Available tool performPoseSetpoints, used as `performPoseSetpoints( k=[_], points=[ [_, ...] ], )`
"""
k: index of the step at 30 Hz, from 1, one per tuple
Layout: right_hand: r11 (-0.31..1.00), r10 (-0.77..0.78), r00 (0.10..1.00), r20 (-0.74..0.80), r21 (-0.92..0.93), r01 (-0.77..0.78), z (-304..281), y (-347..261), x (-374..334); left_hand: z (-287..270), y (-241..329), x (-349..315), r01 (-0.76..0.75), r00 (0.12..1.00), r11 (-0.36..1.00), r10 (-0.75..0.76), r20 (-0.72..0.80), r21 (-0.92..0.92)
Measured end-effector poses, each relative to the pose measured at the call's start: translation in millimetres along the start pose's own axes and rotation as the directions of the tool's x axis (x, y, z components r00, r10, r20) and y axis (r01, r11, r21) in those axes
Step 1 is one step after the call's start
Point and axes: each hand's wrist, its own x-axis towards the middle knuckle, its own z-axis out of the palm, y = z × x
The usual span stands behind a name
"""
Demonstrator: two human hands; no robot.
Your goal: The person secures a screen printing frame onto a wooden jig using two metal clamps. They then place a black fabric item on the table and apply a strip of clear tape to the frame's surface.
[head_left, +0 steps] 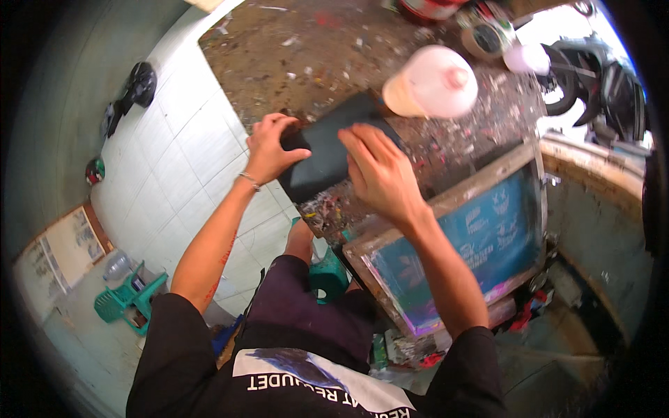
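A flat black sheet (324, 155) lies across the near left corner of a stained worktable (306, 56), with part of it reaching the table's edge. My left hand (270, 148) curls at the sheet's left end, its thumb on top and its fingers bent along the far side. Over the sheet's right half is my right hand (382, 171), fingers bent and pressed together with the tips down at the surface. Whether something small sits in that pinch is hidden. Beyond the sheet stands a pale, translucent plastic bottle (446, 83) with a pinkish top.
A wood-framed printing screen (453, 240) with blue mesh leans at the table's near right side. Tins (488, 38) and a red container (432, 5) stand at the back. A green stool (329, 275) is beneath me, and a motorbike (599, 83) is parked outside.
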Motion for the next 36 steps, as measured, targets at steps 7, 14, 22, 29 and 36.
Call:
performPoseSetpoints(
  k=[7, 14, 22, 29, 36],
  points=[
    [0.792, 0.609, 0.746, -0.269, 0.167, -0.587, -68, -49, -218, 26, 84, -68, -0.275, 0.903, 0.958, 0.226, -0.364, -0.087],
    [0.491, 0.767, 0.318, -0.557, 0.191, -0.850, -135, -78, -396, 142, 192, -189, -0.698, 0.521, 0.677, 0.705, 0.481, -0.236],
    [0.325, 0.636, 0.017, -0.772, 0.248, -0.913, -155, -109, -501, 177, 180, -210, -0.861, 0.342, 0.491, 0.752, 0.564, -0.131],
    [0.449, 0.568, 0.068, -0.820, 0.240, -0.860, -111, -128, -515, 181, 177, -215, -0.854, 0.365, 0.500, 0.770, 0.523, -0.141],
    [0.577, 0.417, 0.190, -0.889, 0.097, -0.811, -77, -173, -520, 186, 165, -217, -0.918, 0.289, 0.359, 0.896, 0.336, -0.168]
  ],
)
